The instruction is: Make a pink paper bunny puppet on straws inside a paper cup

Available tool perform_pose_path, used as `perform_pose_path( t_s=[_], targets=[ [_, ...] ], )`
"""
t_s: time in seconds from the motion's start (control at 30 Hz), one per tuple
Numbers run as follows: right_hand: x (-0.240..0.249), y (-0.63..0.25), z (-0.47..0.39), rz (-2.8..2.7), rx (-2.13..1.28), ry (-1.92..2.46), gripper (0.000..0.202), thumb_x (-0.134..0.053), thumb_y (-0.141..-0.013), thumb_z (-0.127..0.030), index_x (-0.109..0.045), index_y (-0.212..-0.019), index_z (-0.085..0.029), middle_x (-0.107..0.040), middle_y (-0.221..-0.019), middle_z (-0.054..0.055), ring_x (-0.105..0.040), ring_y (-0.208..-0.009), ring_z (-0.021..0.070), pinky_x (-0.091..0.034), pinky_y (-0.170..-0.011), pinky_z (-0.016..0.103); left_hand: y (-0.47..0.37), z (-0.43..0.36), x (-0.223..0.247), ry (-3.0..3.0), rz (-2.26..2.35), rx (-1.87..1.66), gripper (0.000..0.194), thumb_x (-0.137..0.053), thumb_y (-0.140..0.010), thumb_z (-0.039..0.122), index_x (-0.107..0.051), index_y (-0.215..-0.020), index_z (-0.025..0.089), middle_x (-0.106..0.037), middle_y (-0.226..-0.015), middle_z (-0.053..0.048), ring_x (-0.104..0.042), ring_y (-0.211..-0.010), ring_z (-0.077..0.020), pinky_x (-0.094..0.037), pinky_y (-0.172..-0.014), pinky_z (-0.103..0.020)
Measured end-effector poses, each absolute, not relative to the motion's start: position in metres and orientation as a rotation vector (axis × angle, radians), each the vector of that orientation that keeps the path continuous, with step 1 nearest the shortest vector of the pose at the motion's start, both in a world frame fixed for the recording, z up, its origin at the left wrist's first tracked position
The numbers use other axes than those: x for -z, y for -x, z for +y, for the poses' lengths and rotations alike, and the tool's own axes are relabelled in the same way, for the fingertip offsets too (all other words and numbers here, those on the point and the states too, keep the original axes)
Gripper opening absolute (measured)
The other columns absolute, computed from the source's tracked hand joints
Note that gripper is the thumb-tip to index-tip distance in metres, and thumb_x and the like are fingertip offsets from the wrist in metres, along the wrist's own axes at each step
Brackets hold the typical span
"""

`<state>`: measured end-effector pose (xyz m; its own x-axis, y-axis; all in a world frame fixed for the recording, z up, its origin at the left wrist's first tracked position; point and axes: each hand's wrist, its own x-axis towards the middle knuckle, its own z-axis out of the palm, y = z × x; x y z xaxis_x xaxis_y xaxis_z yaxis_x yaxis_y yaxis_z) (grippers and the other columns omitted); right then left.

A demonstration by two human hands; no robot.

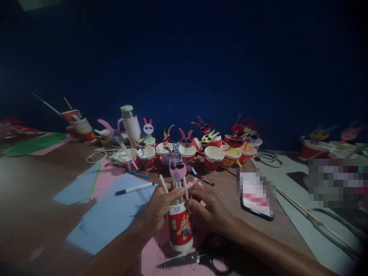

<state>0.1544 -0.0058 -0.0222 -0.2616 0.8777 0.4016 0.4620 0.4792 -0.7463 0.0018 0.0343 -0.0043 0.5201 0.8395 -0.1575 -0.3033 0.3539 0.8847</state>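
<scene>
A red and white paper cup (180, 229) stands upright near the front centre. Several white paper strips or straws rise from its mouth, and a pink rabbit-like head (178, 169) with dark glasses and patterned ears tops them. At the cup's left rim, my left hand (161, 203) has its thumb across the white strips and its fingers curled round the side. From the right, my right hand (204, 205) pinches a white strip at the rim. Just in front of the cup, scissors (184, 261) lie on pink paper (151, 249).
Behind stand several decorated cups (214, 159) and a white flask (131, 128). Blue paper (100, 222) and a marker (135, 188) lie left. A phone (255, 195) lies right, near thin sticks (299, 209). Stacked cups (83, 128) are at the back left.
</scene>
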Motion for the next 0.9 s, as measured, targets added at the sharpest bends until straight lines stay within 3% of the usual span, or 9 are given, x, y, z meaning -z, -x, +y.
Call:
perform_pose_path(
  t_s=[0.1, 0.17, 0.27, 0.5, 0.9],
  targets=[
    [0.013, -0.163, -0.004, -1.870, -0.599, 1.186, 0.027, -0.046, -0.087, -0.027, -0.050, -0.112, -0.020, -0.055, -0.106, 0.006, -0.053, -0.089, 0.0161, -0.042, -0.076, 0.029, 0.004, 0.040, -0.002, -0.949, 0.735, -0.893, 0.015, -0.065, -0.070, 0.023, -0.064, -0.082, 0.013, -0.064, -0.061, -0.002, -0.058, -0.052, -0.0128, -0.047, -0.055, -0.026],
    [0.003, -0.176, 0.000, -1.896, -0.558, 1.298, 0.028, -0.042, -0.089, -0.030, -0.048, -0.114, -0.020, -0.056, -0.106, 0.007, -0.054, -0.087, 0.0150, -0.043, -0.073, 0.027, 0.011, 0.047, -0.009, -0.961, 0.773, -0.988, 0.020, -0.066, -0.069, 0.021, -0.065, -0.086, 0.012, -0.064, -0.063, -0.001, -0.058, -0.054, -0.0120, -0.047, -0.056, -0.024],
    [-0.014, -0.202, 0.005, -1.971, -0.567, 1.412, 0.025, -0.044, -0.087, -0.033, -0.054, -0.105, -0.019, -0.060, -0.100, 0.005, -0.056, -0.086, 0.0153, -0.043, -0.067, 0.025, 0.024, 0.057, -0.020, -0.939, 0.845, -1.123, 0.022, -0.068, -0.065, 0.022, -0.067, -0.084, 0.011, -0.065, -0.063, -0.003, -0.058, -0.054, -0.0120, -0.046, -0.052, -0.021],
    [-0.037, -0.241, 0.003, -2.332, -0.591, 1.607, 0.014, -0.054, -0.077, -0.020, -0.066, -0.071, -0.023, -0.063, -0.063, -0.003, -0.053, -0.054, 0.0111, -0.033, -0.049, 0.022, 0.042, 0.076, -0.020, -0.963, 0.957, -1.205, 0.017, -0.070, -0.061, 0.025, -0.067, -0.070, 0.011, -0.066, -0.060, -0.003, -0.059, -0.052, -0.0128, -0.047, -0.049, -0.021],
    [-0.014, -0.229, 0.013, -2.412, -0.317, 1.787, 0.015, -0.052, -0.077, -0.022, -0.066, -0.073, -0.024, -0.067, -0.073, 0.001, -0.059, -0.066, 0.0164, -0.035, -0.056, 0.024, 0.060, 0.093, -0.027, -0.984, 1.027, -1.401, 0.023, -0.073, -0.057, 0.024, -0.065, -0.076, 0.012, -0.067, -0.061, -0.001, -0.058, -0.051, -0.0121, -0.047, -0.050, -0.021]
  ],
)
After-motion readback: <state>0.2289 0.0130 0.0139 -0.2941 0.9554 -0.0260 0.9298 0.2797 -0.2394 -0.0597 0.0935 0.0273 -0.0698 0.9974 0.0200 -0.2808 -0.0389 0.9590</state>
